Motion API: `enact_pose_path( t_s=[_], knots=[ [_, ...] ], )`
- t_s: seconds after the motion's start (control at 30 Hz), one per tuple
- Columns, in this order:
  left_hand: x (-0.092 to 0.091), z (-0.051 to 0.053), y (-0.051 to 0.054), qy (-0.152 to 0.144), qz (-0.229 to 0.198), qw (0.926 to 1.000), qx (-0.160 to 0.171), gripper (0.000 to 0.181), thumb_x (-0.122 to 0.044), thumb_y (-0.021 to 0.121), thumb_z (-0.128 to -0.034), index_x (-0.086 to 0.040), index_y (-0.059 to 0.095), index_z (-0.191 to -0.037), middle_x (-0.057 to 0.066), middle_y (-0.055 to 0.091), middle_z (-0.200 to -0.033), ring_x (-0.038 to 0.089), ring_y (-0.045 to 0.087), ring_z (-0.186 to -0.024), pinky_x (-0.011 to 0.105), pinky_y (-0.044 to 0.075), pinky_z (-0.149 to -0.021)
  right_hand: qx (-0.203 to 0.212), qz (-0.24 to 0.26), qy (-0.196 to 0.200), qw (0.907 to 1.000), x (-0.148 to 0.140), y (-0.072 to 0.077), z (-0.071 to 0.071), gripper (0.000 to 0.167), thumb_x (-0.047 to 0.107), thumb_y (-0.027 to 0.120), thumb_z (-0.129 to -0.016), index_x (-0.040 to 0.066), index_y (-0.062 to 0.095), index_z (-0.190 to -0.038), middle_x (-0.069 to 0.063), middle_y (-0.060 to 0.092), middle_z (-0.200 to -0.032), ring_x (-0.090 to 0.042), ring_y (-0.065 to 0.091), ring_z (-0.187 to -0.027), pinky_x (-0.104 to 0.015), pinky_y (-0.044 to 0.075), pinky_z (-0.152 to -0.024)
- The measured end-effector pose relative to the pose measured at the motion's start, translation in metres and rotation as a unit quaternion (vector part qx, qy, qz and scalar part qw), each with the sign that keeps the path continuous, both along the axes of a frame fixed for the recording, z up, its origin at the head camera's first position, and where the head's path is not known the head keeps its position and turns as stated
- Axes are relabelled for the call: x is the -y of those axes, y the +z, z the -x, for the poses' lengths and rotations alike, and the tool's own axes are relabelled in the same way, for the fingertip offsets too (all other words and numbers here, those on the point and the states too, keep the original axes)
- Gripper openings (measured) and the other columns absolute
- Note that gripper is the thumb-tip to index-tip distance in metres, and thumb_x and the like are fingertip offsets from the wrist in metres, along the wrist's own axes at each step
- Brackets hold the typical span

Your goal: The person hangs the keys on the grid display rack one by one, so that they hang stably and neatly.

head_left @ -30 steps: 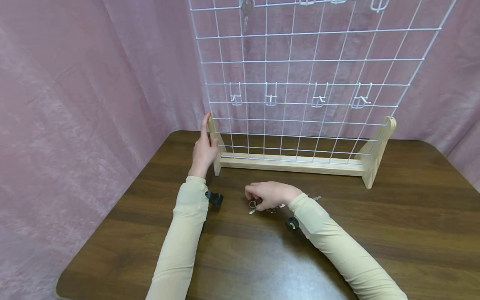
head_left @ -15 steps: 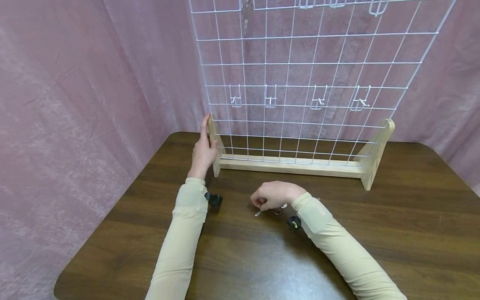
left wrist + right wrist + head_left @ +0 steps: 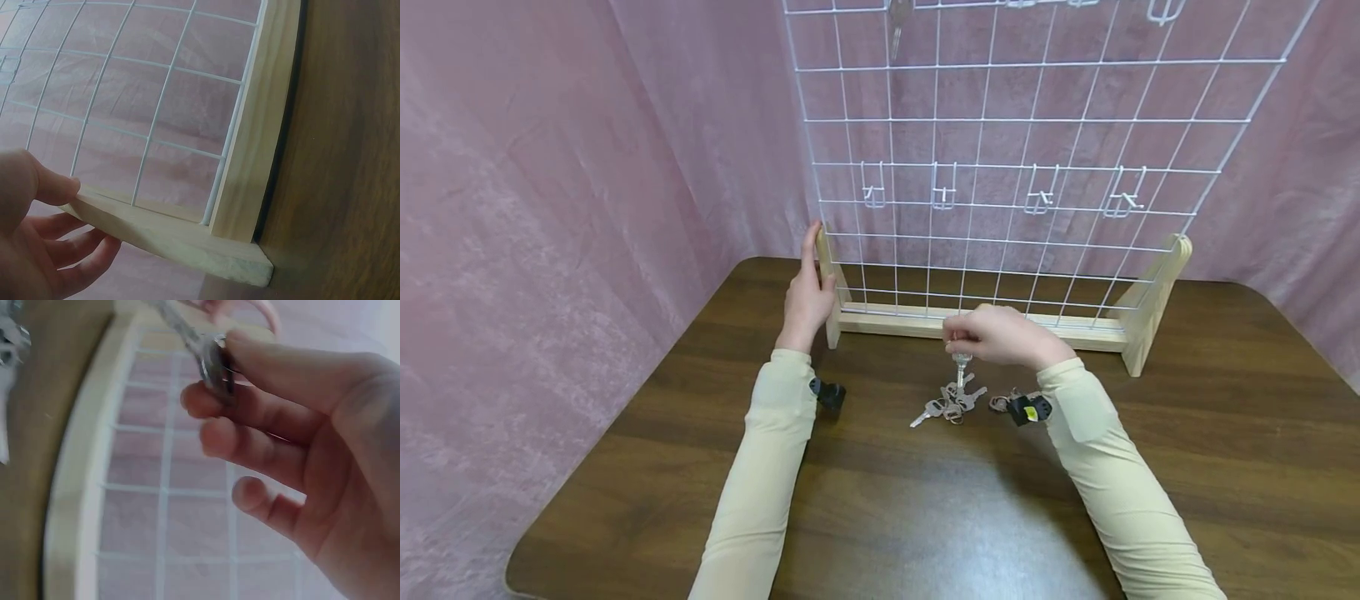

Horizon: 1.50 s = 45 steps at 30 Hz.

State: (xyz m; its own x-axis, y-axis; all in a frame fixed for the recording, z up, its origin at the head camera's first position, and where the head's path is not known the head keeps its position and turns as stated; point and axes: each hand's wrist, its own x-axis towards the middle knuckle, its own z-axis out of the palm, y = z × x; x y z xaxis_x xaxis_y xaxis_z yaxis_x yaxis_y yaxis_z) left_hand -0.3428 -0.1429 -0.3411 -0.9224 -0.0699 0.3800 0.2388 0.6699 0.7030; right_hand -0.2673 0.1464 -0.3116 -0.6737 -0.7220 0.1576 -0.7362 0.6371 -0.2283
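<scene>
My right hand [image 3: 1000,335] pinches a silver key [image 3: 961,367] above the table, its blade pointing down. In the right wrist view the key's head [image 3: 215,369] sits between thumb and fingertips. Below it, several loose keys [image 3: 953,403] with rings lie in a pile. My left hand [image 3: 807,304] grips the left wooden end piece [image 3: 830,267] of a stand. Seen from the left wrist, the thumb lies on one face of that end piece [image 3: 169,234] and the fingers on the other. The stand carries a white wire grid [image 3: 977,150].
White hooks [image 3: 1040,200] hang in a row across the grid, with more hooks at the top. One key [image 3: 897,29] hangs at the upper left. More keys or rings [image 3: 1000,403] lie beside the right wrist camera. Pink curtain [image 3: 587,208] surrounds the brown table [image 3: 880,500].
My right hand has lifted up and to the right from the pile with a key in its fingers, leaving the other keys uncovered. My left hand has stayed on the stand.
</scene>
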Motion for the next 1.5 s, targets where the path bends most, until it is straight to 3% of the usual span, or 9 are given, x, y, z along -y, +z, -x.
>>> enact_pose_path(
  t_s=[0.2,0.47,0.6,0.77,0.97,1.17,1.33,1.5],
  knots=[
    [0.000,0.002,0.001,0.005,0.011,0.9999,0.003,0.080,-0.012,0.051,-0.0984,-0.054,0.003,-0.148,0.022,0.065,-0.109,0.033,0.062,-0.074,0.045,0.050,-0.064,-0.087,0.064,-0.085,0.9905,-0.023,0.025,-0.009,0.006,0.020,0.062,-0.094,0.018,0.066,-0.091,0.008,0.060,-0.062,-0.004,0.048,-0.055,-0.029,0.040,-0.056],
    [0.000,0.002,0.000,0.003,0.010,0.9999,-0.003,0.080,-0.011,0.051,-0.0980,-0.052,0.004,-0.148,0.023,0.066,-0.106,0.033,0.062,-0.071,0.043,0.049,-0.061,-0.215,0.167,-0.145,0.9511,-0.034,0.041,-0.023,0.007,0.020,0.067,-0.091,0.018,0.067,-0.084,0.008,0.047,-0.052,-0.006,0.039,-0.049,-0.027,0.032,-0.053],
    [-0.001,-0.001,-0.002,0.002,0.007,1.0000,-0.001,0.081,-0.011,0.051,-0.0982,-0.053,0.004,-0.148,0.022,0.066,-0.104,0.033,0.063,-0.071,0.042,0.049,-0.060,-0.246,0.179,-0.146,0.9414,-0.034,0.049,-0.026,0.006,0.020,0.068,-0.090,0.017,0.070,-0.086,0.007,0.045,-0.051,-0.006,0.037,-0.049,-0.026,0.030,-0.051],
    [-0.004,-0.001,-0.003,0.004,0.004,1.0000,0.000,0.080,-0.011,0.051,-0.0983,-0.051,0.004,-0.149,0.023,0.065,-0.109,0.035,0.065,-0.076,0.045,0.051,-0.064,-0.278,0.153,-0.120,0.9408,-0.033,0.072,-0.018,0.005,0.018,0.069,-0.089,0.016,0.069,-0.084,0.006,0.044,-0.051,-0.006,0.034,-0.047,-0.027,0.030,-0.050],
    [-0.005,0.002,-0.002,0.008,0.007,0.9999,0.002,0.080,-0.011,0.051,-0.0980,-0.052,0.004,-0.148,0.023,0.065,-0.111,0.035,0.064,-0.075,0.044,0.049,-0.063,-0.308,0.097,-0.081,0.9431,-0.026,0.116,-0.007,0.008,0.017,0.067,-0.090,0.015,0.068,-0.083,0.004,0.049,-0.053,-0.009,0.038,-0.048,-0.028,0.030,-0.047],
    [-0.007,0.004,-0.002,0.003,0.003,1.0000,-0.001,0.081,-0.010,0.051,-0.0978,-0.051,0.004,-0.149,0.023,0.064,-0.112,0.035,0.062,-0.074,0.044,0.049,-0.062,-0.312,0.024,-0.064,0.9476,-0.017,0.157,0.005,0.016,0.019,0.062,-0.093,0.014,0.064,-0.078,0.001,0.055,-0.057,-0.014,0.045,-0.051,-0.030,0.031,-0.045],
    [-0.007,0.005,-0.001,0.002,-0.002,1.0000,-0.001,0.081,-0.010,0.051,-0.0979,-0.052,0.004,-0.149,0.024,0.063,-0.117,0.037,0.064,-0.078,0.046,0.051,-0.065,-0.298,-0.018,-0.068,0.9519,-0.014,0.184,0.019,0.019,0.021,0.059,-0.095,0.013,0.062,-0.078,-0.001,0.063,-0.068,-0.017,0.052,-0.058,-0.033,0.034,-0.047],
    [-0.006,0.005,0.000,0.001,-0.008,1.0000,0.001,0.080,-0.011,0.051,-0.0983,-0.053,0.004,-0.148,0.023,0.063,-0.117,0.038,0.067,-0.085,0.049,0.053,-0.068,-0.280,-0.026,-0.094,0.9551,-0.016,0.207,0.032,0.016,0.021,0.057,-0.096,0.011,0.065,-0.086,-0.005,0.068,-0.080,-0.021,0.056,-0.065,-0.042,0.041,-0.054]
  ],
)
